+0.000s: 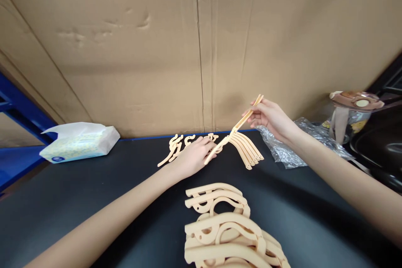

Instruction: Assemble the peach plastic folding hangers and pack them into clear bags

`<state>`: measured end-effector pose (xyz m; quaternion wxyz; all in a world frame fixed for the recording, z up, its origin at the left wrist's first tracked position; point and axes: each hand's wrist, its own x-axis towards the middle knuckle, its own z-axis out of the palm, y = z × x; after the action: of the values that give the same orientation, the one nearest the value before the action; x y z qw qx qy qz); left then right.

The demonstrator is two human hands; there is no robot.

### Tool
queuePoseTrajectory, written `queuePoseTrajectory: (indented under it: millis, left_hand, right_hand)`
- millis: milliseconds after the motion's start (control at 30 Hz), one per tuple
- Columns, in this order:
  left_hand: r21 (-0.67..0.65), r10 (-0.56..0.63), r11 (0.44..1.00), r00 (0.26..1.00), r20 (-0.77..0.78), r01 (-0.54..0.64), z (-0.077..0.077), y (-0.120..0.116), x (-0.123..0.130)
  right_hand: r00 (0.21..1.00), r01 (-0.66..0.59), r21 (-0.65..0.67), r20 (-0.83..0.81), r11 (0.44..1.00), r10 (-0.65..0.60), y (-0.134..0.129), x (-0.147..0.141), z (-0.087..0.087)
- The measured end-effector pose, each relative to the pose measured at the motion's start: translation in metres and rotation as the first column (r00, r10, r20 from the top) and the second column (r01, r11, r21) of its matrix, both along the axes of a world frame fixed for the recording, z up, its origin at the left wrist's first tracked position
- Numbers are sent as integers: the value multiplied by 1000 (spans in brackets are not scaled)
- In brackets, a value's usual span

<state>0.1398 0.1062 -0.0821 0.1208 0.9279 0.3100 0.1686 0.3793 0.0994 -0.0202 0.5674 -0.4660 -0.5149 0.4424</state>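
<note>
My right hand [266, 117] is raised and closed around the upper end of a cream plastic folding hanger [240, 124], a long jointed piece. It slants down to the left, its lower end passing in front of my left hand's fingers. My left hand [198, 154] reaches low over the black table, fingers stretched out among small cream hook pieces [173, 144]; its fingertips are partly hidden. Just right of it, several curved cream hanger arms [248, 150] lie side by side. Closer to me rests a pile of cream folding hangers [220, 230], partly cut off by the bottom edge.
A tissue pack [80, 142] lies at the left of the black table [141, 230]. Clear crinkled plastic wrap [289, 146] and a bottle with a brown lid [353, 111] are at the right. A cardboard wall [141, 58] closes the back; blue frame parts [15, 100] stand left.
</note>
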Motion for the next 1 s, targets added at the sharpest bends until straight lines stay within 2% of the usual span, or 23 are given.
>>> queuePoseTrajectory:
  millis: [33,100,167,233,267,300,333,367,400,500,533,700,867,933,1000]
  left_hand:
    - [-32,21,999,999,35,-20,2,0,-2]
    - [-196,90,979,983,161,-57,8,1,-4]
    - [-440,164,897,947,275,-28,17,2,-6]
    - [-675,197,735,929,312,71,28,3,-9]
    - [-764,198,633,928,316,125,34,3,-10]
    - [-842,227,507,913,340,187,39,3,-12]
    - [-883,274,402,888,370,243,44,2,-14]
    - [-896,341,337,850,401,288,48,1,-16]
    - [-894,413,325,804,427,308,51,1,-17]
    - [-870,538,443,713,450,215,53,-1,-16]
    - [-867,559,468,703,440,171,52,-2,-15]
    - [-800,636,600,623,456,-28,38,-11,-4]
    - [-659,614,718,651,445,-226,29,-15,1]
    - [-646,598,729,671,438,-228,30,-12,-1]
    - [-676,577,712,707,409,-190,32,-9,-5]
  right_hand:
    - [1000,-12,4,-13,1000,13,0,0,-1]
    - [999,-47,9,-25,999,48,-1,-2,-2]
    - [995,-99,33,-6,995,99,-3,-3,-4]
    - [986,-159,75,57,984,155,-5,-4,-5]
    - [978,-189,95,109,977,178,-6,-5,-6]
    - [966,-215,113,174,970,193,-7,-5,-6]
    - [947,-235,124,252,964,198,-7,-5,-7]
    - [921,-249,131,340,960,192,-8,-5,-8]
    - [885,-257,138,430,956,176,-8,-6,-9]
    - [799,-264,167,590,950,118,-10,-13,-12]
    - [802,-258,178,587,950,108,-11,-16,-13]
    - [915,-172,251,398,952,60,-24,-31,-12]
    - [944,-129,304,330,944,23,-34,-39,-10]
    - [945,-122,305,327,944,16,-35,-40,-9]
    - [930,-114,320,368,941,-12,-36,-40,-10]
